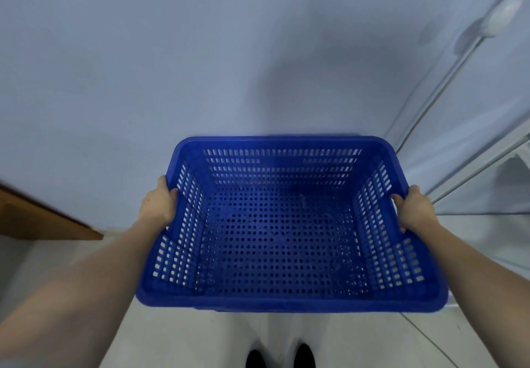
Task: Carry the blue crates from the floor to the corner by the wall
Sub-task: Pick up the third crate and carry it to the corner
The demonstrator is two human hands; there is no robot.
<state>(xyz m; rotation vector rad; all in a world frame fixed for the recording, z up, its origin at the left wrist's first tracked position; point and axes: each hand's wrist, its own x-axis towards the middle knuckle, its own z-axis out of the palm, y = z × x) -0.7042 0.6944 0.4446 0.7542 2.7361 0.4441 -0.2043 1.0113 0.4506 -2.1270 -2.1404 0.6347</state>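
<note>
A blue perforated plastic crate (289,304) fills the middle of the head view, held level above the pale floor and close to the wall. It is empty inside. My left hand (157,204) grips its left rim, fingers curled over the edge. My right hand (414,209) grips the right rim the same way. A sliver of another blue edge shows just under the crate's near rim; I cannot tell what it belongs to.
A plain pale wall (200,66) stands straight ahead. White pipes or rails (447,86) run diagonally at the right, above a white ledge. A brown wooden piece (43,215) sits at the left by the floor. My dark shoes (281,356) show at the bottom.
</note>
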